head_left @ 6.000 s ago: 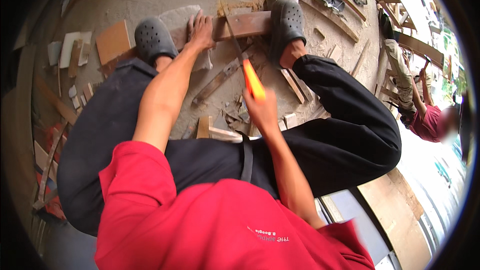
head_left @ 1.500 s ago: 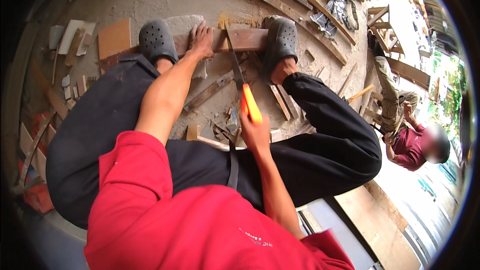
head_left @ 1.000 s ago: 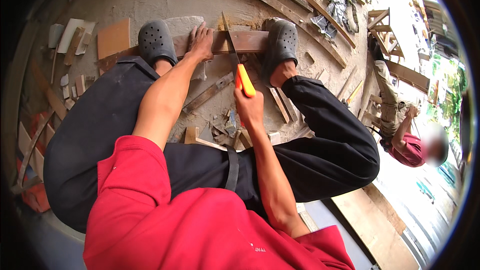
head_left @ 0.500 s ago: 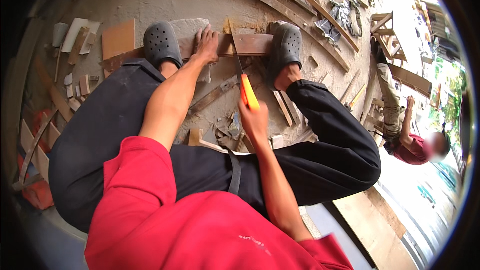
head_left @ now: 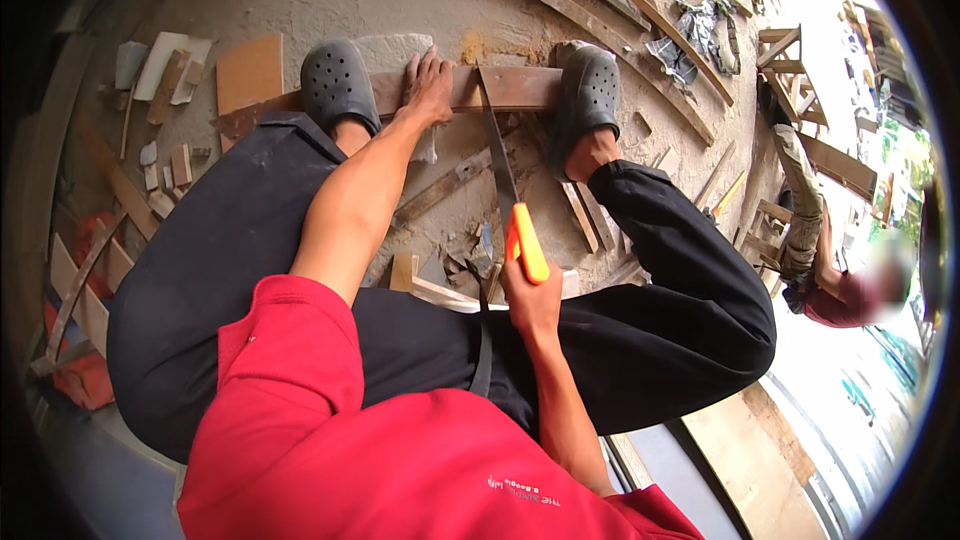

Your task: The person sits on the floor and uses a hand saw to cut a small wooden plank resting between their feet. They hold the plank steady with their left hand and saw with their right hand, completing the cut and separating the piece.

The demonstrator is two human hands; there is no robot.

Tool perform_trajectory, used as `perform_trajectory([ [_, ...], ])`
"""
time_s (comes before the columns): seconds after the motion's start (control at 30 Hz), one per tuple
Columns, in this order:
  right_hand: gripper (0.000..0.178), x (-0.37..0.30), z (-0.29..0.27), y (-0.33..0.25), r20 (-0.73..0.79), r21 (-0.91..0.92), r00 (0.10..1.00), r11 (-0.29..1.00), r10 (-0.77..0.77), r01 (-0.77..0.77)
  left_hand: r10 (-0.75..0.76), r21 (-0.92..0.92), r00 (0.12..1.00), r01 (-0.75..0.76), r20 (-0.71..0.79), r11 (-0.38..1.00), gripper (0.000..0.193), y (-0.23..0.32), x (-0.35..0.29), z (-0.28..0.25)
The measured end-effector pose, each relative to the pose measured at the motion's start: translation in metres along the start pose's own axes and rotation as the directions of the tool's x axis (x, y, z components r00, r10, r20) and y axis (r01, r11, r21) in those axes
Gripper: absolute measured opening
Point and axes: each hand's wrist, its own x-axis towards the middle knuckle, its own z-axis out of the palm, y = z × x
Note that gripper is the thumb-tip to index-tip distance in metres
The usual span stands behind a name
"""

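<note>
A brown wooden plank (head_left: 530, 89) lies crosswise, resting partly on a pale block (head_left: 385, 46) on the left. My grey clogs, the left one (head_left: 338, 82) and the right one (head_left: 590, 85), are set on or against it. My left hand (head_left: 430, 92) rests on the plank beside the left clog, fingers stretched over it. In my right hand (head_left: 535, 305), closed, is the orange and yellow handle of a handsaw (head_left: 527, 245). Its blade runs forward, and the tip end meets the plank between my left hand and the right clog.
Sawdust (head_left: 485, 45) lies beyond the plank. Long curved boards (head_left: 590, 15) stretch across the far right ground, near crumpled dark plastic (head_left: 705, 30). Wood offcuts (head_left: 250, 72) lie at left. At far right another person (head_left: 845, 295) is near a wooden frame (head_left: 785, 65).
My right hand has drawn the saw back toward me, so more blade shows on the near side of the plank. My left hand stays on the plank. The whole view has shifted slightly.
</note>
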Motion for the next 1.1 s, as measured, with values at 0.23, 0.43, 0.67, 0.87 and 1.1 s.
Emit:
perform_trajectory([
  [0.23,0.03,0.053,0.015,0.0,0.153,-0.135,0.984,0.988,0.093,-0.072,0.008,0.017,1.0,-0.008,-0.018,1.0,0.091,-0.002,0.013,0.001],
  [0.43,0.021,0.104,0.015,-0.006,0.035,-0.183,0.981,0.966,0.192,-0.182,0.047,0.043,0.999,-0.046,-0.014,0.998,0.103,0.032,0.019,0.002],
  [0.67,0.022,0.089,-0.029,0.016,0.089,-0.242,0.989,0.966,0.114,-0.09,0.021,0.038,1.0,-0.021,0.012,0.999,0.103,0.06,0.032,-0.003],
  [0.87,0.02,0.034,-0.065,0.044,0.104,-0.128,0.994,0.991,-0.015,0.029,0.009,0.082,1.0,-0.01,0.003,0.997,0.102,0.064,0.026,0.027],
  [1.1,0.025,0.046,-0.088,0.049,0.143,-0.13,0.989,0.991,-0.021,0.04,0.003,0.108,1.0,-0.004,0.009,0.994,0.104,0.078,0.028,0.035],
])
